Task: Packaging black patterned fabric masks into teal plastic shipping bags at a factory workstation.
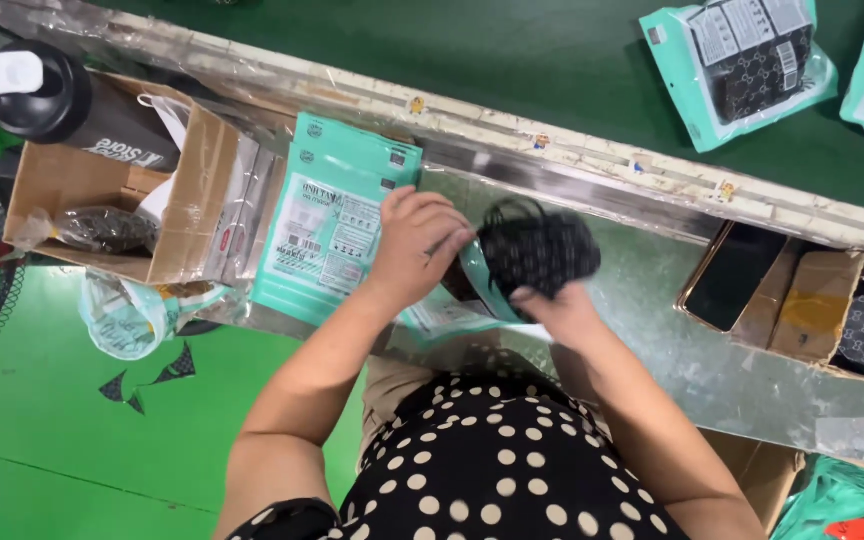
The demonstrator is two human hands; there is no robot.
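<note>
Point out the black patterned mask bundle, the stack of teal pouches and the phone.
black patterned mask bundle (537,250), head view, middle of its top face.
stack of teal pouches (327,225), head view, top pouch's printed panel.
phone (734,275), head view, dark screen centre.

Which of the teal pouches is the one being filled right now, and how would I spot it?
Start at the shiny metal worktop beside the green conveyor belt. At its middle, the left hand steadies a teal pouch while the right hand holds a stack of black patterned masks at its mouth. Unlike the flat pouch pile to its left, it is open.
</note>
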